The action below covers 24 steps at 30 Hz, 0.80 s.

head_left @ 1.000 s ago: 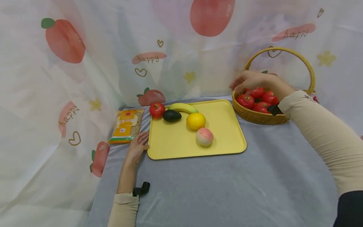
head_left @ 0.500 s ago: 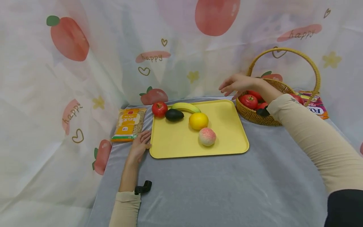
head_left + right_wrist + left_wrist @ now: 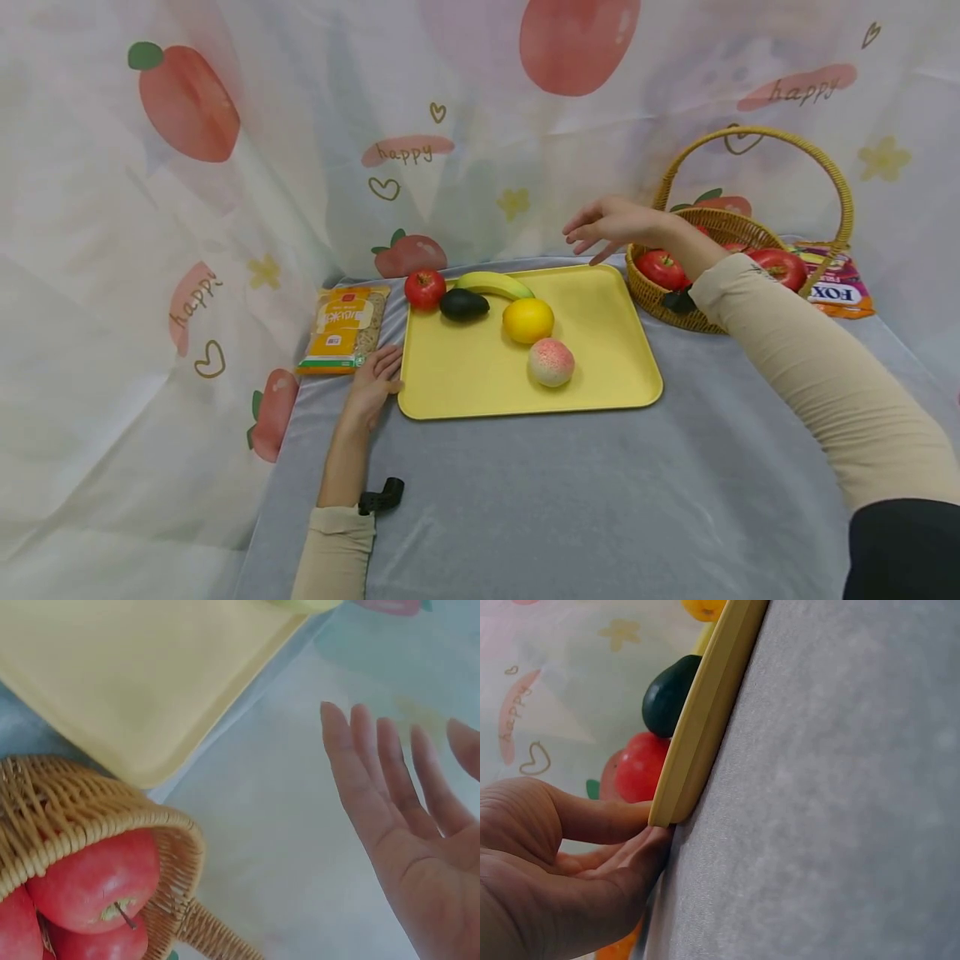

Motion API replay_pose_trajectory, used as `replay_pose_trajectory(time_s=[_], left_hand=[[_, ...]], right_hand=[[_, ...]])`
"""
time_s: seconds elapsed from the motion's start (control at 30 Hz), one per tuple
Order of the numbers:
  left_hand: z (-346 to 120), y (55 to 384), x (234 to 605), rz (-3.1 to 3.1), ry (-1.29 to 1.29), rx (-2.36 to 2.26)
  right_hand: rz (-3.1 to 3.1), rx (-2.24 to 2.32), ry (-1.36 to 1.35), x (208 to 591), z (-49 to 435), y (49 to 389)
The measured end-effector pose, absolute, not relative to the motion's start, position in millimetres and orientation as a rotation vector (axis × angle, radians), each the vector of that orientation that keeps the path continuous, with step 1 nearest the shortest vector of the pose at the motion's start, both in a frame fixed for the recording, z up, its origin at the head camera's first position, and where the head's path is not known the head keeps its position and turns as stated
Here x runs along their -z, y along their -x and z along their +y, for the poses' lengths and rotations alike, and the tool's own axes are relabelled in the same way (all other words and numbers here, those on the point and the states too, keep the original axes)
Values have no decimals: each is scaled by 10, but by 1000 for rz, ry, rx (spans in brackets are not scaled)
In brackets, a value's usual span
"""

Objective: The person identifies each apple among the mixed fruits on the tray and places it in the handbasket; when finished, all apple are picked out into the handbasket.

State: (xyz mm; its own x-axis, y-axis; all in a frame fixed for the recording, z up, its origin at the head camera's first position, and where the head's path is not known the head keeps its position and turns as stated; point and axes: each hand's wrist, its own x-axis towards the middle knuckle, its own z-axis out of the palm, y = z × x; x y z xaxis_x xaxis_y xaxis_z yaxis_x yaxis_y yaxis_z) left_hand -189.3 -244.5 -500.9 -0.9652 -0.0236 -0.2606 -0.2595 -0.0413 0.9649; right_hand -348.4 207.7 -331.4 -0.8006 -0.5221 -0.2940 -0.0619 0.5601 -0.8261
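Note:
My left hand (image 3: 372,387) rests beside the left edge of the yellow tray (image 3: 457,383), fingers extended. In the left wrist view its thumb (image 3: 604,820) touches the tray's rim. On the tray lie a banana (image 3: 491,283), an avocado (image 3: 464,306), a lemon (image 3: 528,321) and a peach (image 3: 552,363); a red apple or pomegranate (image 3: 424,290) sits at the far left corner. My right hand (image 3: 618,225) hovers over the tray's far right corner, fingers loosely spread, holding nothing. Close by it stands a wicker basket (image 3: 667,310) with several red apples (image 3: 101,881).
A packet of grains (image 3: 341,329) lies left of the tray, next to my left hand. A purple and red FOX packet (image 3: 840,287) lies right of the basket. The basket's tall handle (image 3: 847,196) arches upward. A patterned curtain (image 3: 300,167) hangs behind the grey cloth (image 3: 570,500).
My right hand has moved left from above the basket to the tray's far right corner, uncovering the FOX packet. The left hand stays at the tray's edge. The head view has shifted slightly.

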Motion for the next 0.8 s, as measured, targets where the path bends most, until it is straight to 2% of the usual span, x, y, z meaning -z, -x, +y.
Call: replay_pose_trajectory(time_s=[0.8], left_hand=[[-2456, 1901, 5018, 2053, 314, -2128]], right_hand=[[2236, 1262, 437, 3443, 1795, 3481]])
